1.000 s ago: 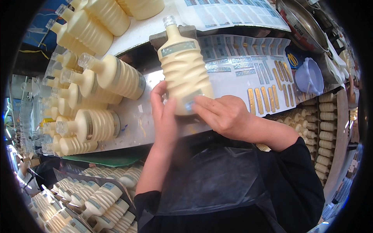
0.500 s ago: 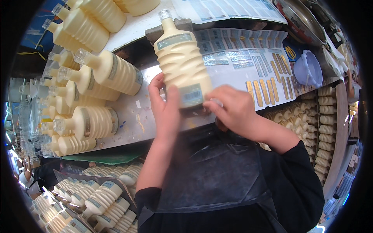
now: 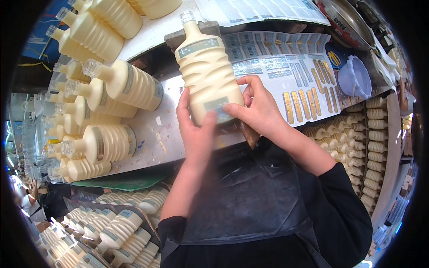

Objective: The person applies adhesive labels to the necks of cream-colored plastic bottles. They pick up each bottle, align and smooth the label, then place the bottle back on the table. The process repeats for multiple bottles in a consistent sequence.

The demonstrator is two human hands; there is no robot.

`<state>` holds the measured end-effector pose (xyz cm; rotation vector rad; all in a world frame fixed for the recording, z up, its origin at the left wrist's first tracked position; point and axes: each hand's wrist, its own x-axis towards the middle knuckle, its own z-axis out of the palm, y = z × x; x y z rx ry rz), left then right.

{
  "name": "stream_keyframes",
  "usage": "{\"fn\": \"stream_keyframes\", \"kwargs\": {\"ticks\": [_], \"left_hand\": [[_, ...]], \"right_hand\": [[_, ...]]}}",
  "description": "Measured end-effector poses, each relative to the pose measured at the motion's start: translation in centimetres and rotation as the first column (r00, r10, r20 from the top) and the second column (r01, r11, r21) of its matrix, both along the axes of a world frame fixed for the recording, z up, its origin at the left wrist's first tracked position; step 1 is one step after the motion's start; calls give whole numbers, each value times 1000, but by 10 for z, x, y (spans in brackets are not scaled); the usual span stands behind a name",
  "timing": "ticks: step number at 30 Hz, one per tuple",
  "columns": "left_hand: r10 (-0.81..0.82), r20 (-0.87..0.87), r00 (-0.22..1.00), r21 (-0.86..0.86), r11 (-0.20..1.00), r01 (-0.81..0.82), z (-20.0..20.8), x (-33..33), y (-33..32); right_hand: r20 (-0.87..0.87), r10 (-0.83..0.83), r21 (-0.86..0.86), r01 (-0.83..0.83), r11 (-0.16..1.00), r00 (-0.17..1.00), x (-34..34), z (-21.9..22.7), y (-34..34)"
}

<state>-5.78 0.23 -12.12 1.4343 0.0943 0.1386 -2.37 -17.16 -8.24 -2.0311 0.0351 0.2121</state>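
A cream bottle (image 3: 207, 73) with wavy ridges and a clear threaded neck lies before me, its neck pointing away and resting on a grey block (image 3: 175, 41). One blue-grey label (image 3: 199, 47) crosses its shoulder; another label (image 3: 216, 103) sits near its base. My left hand (image 3: 195, 130) is closed round the lower left side, with its thumb, slightly blurred, on the lower label. From the right, my right hand (image 3: 261, 107) grips the base end, thumb pressed at that label's right edge. A brown pointed piece (image 3: 249, 135) hangs below the bottle's base; I cannot make out what it is.
Several cream bottles (image 3: 134, 85) lie stacked on the metal table (image 3: 149, 145) at left. Label sheets (image 3: 292, 91) with gold and blue strips spread to the right, beside a lavender bucket (image 3: 354, 77). More bottles (image 3: 120, 225) fill racks at lower left and right.
My right hand has moved from the bottle's lower right corner onto its side, thumb now on the lower label. My left thumb has shifted onto the label too. The bottle stays nearly in place.
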Motion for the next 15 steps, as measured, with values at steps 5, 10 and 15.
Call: {"fn": "stream_keyframes", "kwargs": {"ticks": [5,10,15], "left_hand": [[-9,2,1000,-31,999,9,3,1,-1],[4,55,998,-92,996,1,-12,2,5],[-9,23,1000,-66,998,11,-11,0,4]], "right_hand": [[11,-14,-3,14,1000,1000,0,-5,0],[-9,7,108,-6,994,1000,3,-9,-5],[-32,53,-32,-54,998,998,1,-2,-4]]}}
